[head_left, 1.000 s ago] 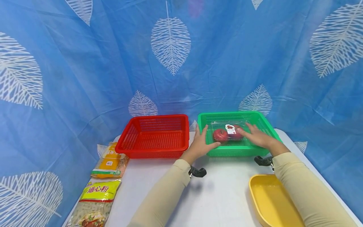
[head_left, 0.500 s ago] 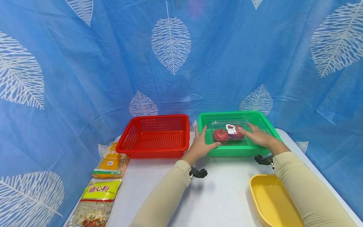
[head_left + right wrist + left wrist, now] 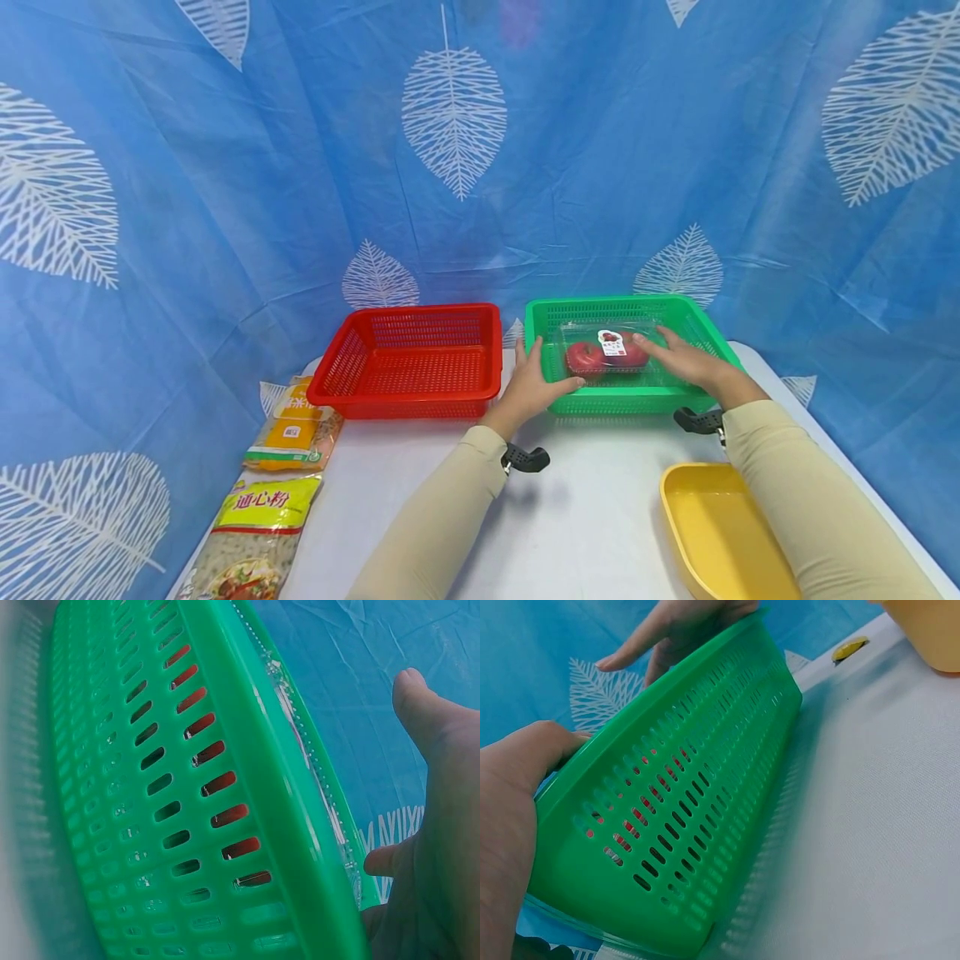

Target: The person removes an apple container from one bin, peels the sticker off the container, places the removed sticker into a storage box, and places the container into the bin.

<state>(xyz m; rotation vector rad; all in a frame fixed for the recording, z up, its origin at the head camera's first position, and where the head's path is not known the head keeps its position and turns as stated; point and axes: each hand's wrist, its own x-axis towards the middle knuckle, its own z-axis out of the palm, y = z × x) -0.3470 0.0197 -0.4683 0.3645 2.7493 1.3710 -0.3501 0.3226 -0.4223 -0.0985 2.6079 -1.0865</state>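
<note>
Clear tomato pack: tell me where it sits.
In the head view, the clear tomato pack lies inside the green basket, right of the red basket, between both hands.

white table (image 3: 585,517), baskets, yellow tray, packets
</note>
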